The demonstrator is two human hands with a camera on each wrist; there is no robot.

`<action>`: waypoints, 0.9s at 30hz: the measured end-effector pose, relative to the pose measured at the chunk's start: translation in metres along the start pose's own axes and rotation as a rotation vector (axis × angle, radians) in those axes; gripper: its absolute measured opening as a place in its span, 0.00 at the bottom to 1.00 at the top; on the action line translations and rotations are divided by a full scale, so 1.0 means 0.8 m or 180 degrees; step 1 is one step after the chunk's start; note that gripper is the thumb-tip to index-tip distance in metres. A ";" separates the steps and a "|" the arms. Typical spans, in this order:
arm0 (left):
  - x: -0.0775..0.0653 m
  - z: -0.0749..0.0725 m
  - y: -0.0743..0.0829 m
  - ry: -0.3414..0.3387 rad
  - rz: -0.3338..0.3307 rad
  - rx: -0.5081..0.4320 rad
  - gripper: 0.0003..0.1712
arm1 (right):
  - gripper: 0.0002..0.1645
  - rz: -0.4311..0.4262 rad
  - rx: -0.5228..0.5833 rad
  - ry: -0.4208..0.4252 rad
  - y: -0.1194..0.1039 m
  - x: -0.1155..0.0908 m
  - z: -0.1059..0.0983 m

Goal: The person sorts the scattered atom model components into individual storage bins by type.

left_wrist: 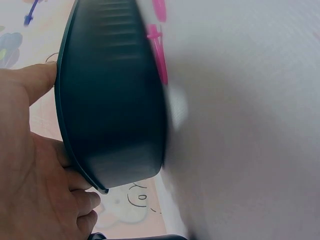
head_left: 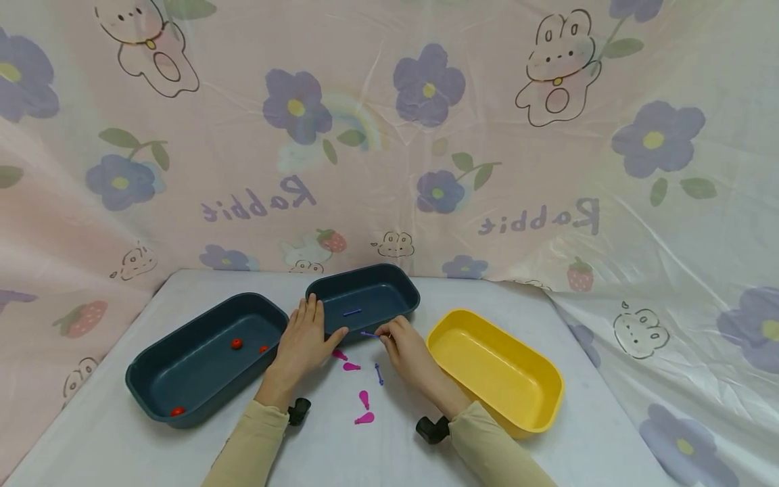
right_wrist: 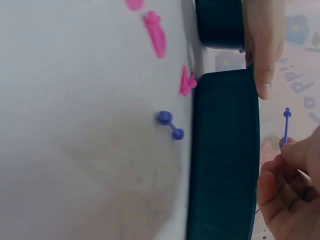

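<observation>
My left hand [head_left: 302, 341] rests on the left front corner of the back dark teal bin [head_left: 377, 291], fingers extended along its end and thumb at the front rim. With thumb and fingertips my right hand [head_left: 412, 355] pinches a thin blue stick with a knobbed end [right_wrist: 286, 126], held up over the bin's front rim. A similar blue stick [head_left: 351, 312] lies inside that bin. On the white table, before the bin, lies another blue knobbed stick [head_left: 379, 374], near several pink bulb-shaped pieces [head_left: 351, 366].
At left a second dark teal bin [head_left: 182, 338] holds small round red pieces [head_left: 236, 343]. A yellow bin [head_left: 496, 365] stands at right, beside my right forearm. Behind the table hangs a patterned cloth [head_left: 365, 169].
</observation>
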State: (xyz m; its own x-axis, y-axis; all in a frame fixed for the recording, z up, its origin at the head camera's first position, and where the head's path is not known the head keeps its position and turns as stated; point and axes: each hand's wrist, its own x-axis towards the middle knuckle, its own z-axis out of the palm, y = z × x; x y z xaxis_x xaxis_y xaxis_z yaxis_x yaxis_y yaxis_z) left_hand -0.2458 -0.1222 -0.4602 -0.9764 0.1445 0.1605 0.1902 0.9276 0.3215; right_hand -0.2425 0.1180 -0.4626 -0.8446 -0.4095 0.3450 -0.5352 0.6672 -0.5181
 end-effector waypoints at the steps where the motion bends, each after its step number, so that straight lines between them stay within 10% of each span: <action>1: 0.000 0.000 0.000 0.0002 0.0002 -0.0008 0.54 | 0.07 -0.0004 -0.0004 0.0040 -0.001 0.003 0.000; 27: 0.001 0.000 0.000 -0.0017 -0.0046 -0.0030 0.54 | 0.10 0.0113 0.0042 -0.0128 -0.007 0.104 0.017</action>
State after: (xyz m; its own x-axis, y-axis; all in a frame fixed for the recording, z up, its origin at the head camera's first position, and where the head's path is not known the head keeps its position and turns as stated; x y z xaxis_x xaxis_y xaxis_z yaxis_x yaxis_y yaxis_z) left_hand -0.2462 -0.1218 -0.4600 -0.9796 0.1329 0.1507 0.1769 0.9264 0.3325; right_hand -0.3102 0.0716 -0.4411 -0.8630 -0.4105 0.2945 -0.5047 0.6736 -0.5399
